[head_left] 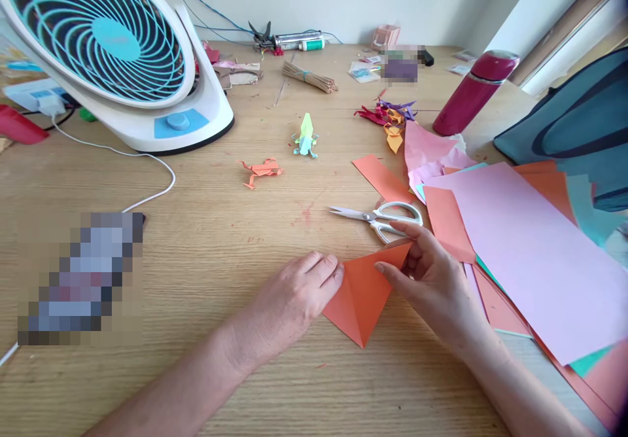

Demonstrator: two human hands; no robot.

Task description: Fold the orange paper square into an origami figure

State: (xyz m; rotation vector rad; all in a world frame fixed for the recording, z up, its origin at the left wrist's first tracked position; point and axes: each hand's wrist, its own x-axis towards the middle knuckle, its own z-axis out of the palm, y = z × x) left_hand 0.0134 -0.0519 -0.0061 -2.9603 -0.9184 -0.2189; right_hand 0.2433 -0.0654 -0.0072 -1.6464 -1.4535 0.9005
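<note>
A folded orange paper (360,296) with visible creases lies on the wooden table, one corner pointing toward me. My left hand (307,286) presses on its left side, fingers close together. At the right, my right hand (424,270) pinches the paper's upper right edge between thumb and fingers, lifting it slightly. Scissors (367,216) with white handles lie just beyond the right hand, blades pointing left. Farther back are an orange origami figure (263,171) and a green and blue one (306,137). An orange strip (383,177) lies behind the scissors.
A white fan (196,120) stands at the back left, a blurred phone-like object (88,273) at left. Paper sheets (530,254) cover the right side, near a red flask (473,93) and a blue bag (579,123). Thin sticks (309,77) and small origami figures (392,120) lie behind.
</note>
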